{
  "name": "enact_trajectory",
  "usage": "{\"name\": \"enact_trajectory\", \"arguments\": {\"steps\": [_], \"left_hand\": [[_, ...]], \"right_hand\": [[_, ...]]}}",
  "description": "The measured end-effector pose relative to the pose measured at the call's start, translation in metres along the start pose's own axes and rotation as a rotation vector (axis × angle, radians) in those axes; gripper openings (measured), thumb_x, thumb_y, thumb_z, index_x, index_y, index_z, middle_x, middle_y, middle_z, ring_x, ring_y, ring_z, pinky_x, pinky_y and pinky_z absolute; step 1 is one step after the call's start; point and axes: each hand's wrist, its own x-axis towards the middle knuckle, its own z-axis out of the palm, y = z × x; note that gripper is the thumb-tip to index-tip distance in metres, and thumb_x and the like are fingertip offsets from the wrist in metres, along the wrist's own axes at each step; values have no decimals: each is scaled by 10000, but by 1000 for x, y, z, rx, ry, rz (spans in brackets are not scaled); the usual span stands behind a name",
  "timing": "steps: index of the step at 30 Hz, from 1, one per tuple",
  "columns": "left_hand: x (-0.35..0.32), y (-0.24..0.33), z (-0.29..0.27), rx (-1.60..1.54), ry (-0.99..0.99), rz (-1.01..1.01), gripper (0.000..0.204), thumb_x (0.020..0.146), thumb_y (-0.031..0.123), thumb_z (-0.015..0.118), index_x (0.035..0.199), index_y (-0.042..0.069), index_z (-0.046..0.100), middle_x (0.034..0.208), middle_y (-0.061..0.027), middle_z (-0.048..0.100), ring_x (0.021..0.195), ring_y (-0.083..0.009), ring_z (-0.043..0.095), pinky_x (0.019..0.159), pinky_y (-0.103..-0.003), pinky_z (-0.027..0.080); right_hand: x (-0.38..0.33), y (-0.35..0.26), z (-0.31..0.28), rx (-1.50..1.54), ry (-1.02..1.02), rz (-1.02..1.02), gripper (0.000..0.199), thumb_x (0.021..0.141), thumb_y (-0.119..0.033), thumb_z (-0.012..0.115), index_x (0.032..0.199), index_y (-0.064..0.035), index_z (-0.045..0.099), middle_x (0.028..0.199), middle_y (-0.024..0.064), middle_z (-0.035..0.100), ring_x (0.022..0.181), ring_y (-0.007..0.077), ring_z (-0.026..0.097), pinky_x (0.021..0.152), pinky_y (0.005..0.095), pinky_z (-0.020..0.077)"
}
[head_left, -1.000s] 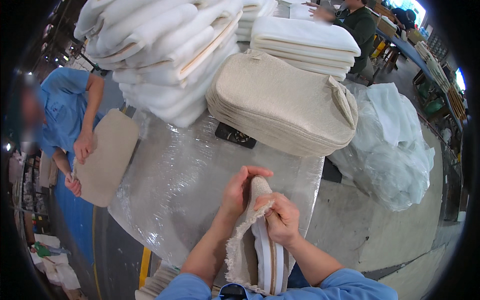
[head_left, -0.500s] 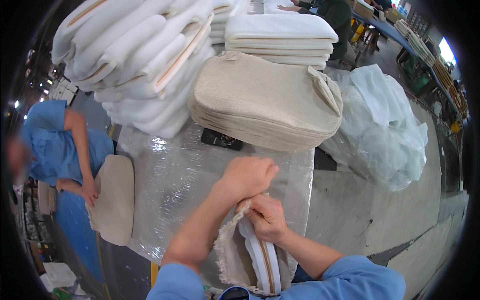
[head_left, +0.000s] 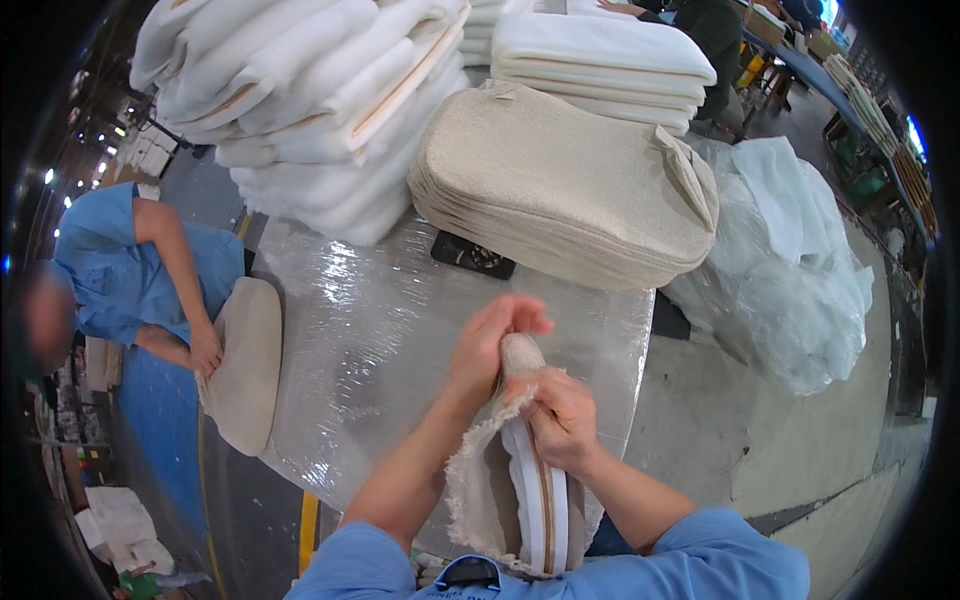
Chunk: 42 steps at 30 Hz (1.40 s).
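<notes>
Left hand [head_left: 492, 340] pinches cover [head_left: 480, 480] at tip; right hand [head_left: 560, 420] clamps foam pad [head_left: 540, 500]. Pull fabric evenly, keep seam centred, avoid bunching.

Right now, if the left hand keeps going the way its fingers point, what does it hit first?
The left hand points up and away across the plastic-wrapped table. First in that line looks like the stack of beige fabric pieces, though depth is hard to judge.
</notes>
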Motion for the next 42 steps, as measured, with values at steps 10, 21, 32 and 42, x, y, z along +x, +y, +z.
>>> {"name": "enact_trajectory", "arguments": {"steps": [10,21,32,42], "left_hand": [[-11,-63,-19,-316,-63,-79,644,1107,565,345,1224,21,669,991,-58,666,882,-113,598,785,-304,493],[-23,-12,4,161,5,288,431,1086,395,487,1189,15,664,1005,-36,661,882,-96,576,779,-258,464],[-24,-15,-12,21,-85,34,348,1062,334,602,1249,41,632,1040,-38,660,924,-78,593,823,-248,488],[33,40,-12,484,-362,-63,665,1104,580,335,1360,44,633,1237,-157,694,1147,-268,653,1043,-414,485]], "right_hand": [[-3,0,0,-36,-21,-4,137,889,39,597,920,-41,704,949,97,739,807,266,685,752,363,533],[-5,9,3,45,-2,6,97,896,16,673,967,-44,701,962,117,726,846,305,690,768,382,548],[-4,6,5,32,17,21,86,898,-14,707,979,-39,695,895,126,697,837,306,681,741,382,537],[-2,6,10,78,-12,-12,66,914,-75,710,965,-40,685,944,117,712,898,323,679,811,396,538]]}}
